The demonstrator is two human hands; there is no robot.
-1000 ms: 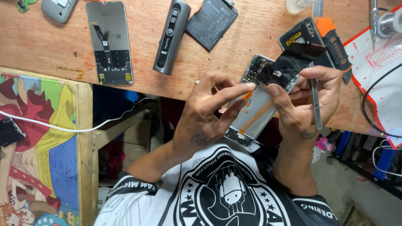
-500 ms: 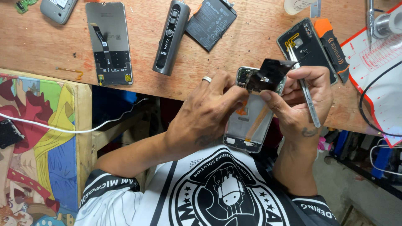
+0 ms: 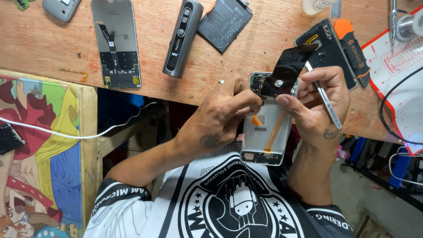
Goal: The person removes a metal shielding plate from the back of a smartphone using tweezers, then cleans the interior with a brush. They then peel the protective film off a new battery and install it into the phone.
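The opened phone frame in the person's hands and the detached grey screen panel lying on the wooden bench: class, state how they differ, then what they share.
The opened phone frame is gripped by the left hand and right hand off the bench edge; the detached grey screen panel lies flat, untouched. The frame carries an orange ribbon strip; the panel carries a black one. Both are flat, rectangular phone parts with their insides exposed.

1. An opened phone frame is held upright above the table edge, back cover off, its pale metal inside facing the camera.
2. An orange flex strip runs slantwise down the frame's middle.
3. A dark, glossy film sheet stands lifted off the frame's upper end, tilted up and to the right, its lower edge apparently attached near the camera module.
4. Slim metal tweezers slant just beside the frame's right edge.
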